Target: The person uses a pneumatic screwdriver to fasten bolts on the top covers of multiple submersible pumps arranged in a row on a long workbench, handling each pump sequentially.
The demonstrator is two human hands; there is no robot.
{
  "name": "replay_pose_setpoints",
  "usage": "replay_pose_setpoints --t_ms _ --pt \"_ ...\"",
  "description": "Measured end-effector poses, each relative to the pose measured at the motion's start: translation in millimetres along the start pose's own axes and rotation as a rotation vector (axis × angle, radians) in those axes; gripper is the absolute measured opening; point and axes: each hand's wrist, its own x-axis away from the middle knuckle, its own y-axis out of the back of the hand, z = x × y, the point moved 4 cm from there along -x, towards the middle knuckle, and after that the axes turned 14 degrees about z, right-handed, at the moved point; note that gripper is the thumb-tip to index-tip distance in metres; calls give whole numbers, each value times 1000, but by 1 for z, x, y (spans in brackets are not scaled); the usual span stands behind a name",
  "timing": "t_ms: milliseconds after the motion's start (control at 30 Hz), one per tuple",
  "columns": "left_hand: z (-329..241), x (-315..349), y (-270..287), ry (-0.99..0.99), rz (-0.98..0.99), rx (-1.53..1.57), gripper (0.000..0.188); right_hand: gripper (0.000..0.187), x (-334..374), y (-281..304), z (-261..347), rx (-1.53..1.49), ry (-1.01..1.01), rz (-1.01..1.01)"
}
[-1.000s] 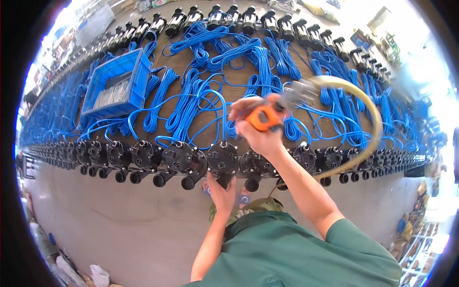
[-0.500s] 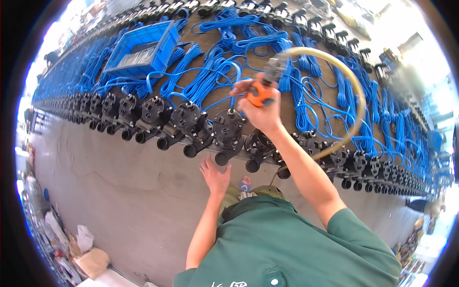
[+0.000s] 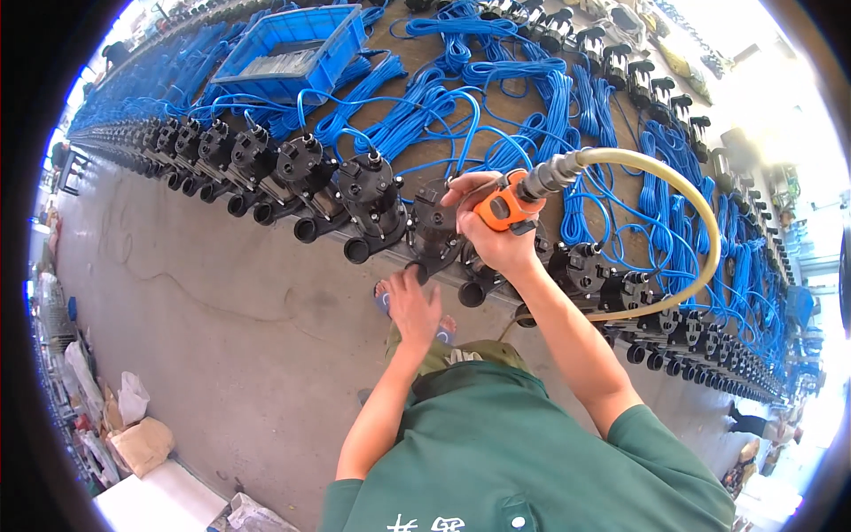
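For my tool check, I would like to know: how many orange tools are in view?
1: orange tool, in the right hand, joined to the hose; others may be hidden.

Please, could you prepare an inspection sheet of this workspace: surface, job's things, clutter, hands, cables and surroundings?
Surface: brown tabletop, largely covered.
Job's things: black units lined along the near edge; orange tool raised beside them.
Clutter: blue crate with thin pale pieces.
Hands: right hand grips the tool; left hand is at one unit's outlet, contact unclear.
Cables: blue bundles spread about; yellowish hose curves from the tool.
Surroundings: grey floor; white bag and brown package at lower left.
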Motion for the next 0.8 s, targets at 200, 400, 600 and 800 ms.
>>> replay_pose_setpoints --t_ms 200,400,600,800 --pt "-9 -2 -63 -26 216 403 26 26 -8 -16 -8 -222 22 -106" --pt "-8 -25 -79 -106 247 229 19 39 12 -13 -18 -50 -29 45" --pt "-4 -21 -83 -137 121 276 12 30 -3 -7 -7 3 -43 29" --pt "-2 -23 -84 -172 115 318 12 23 -6 -13 -12 -27 -66 13"
